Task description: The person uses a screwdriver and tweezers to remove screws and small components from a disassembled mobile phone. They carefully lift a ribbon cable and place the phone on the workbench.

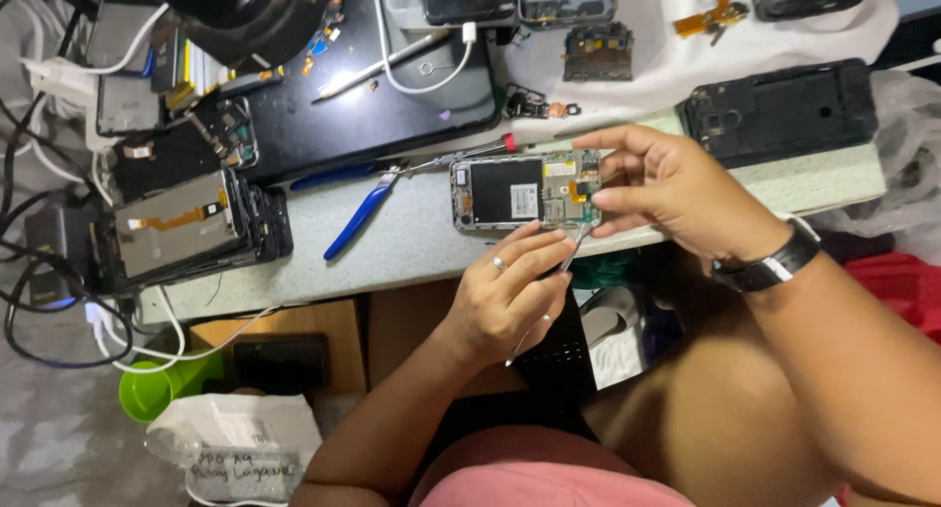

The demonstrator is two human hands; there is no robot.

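Note:
An opened phone (510,191) with its back off lies on the grey bench edge, black battery and circuit board showing. My left hand (510,291), a ring on one finger, grips thin metal tweezers (559,277) whose tips point up at the phone's lower right corner. My right hand (667,188), with a black wristwatch, pinches the phone's right end between thumb and fingers, near a small orange flex part.
Blue-handled pliers (358,218) and a red-tipped screwdriver (470,152) lie left of the phone. A stack of phone screens (181,223) sits far left among cables. A black phone frame (779,110) rests at right. A green cup (157,387) is below.

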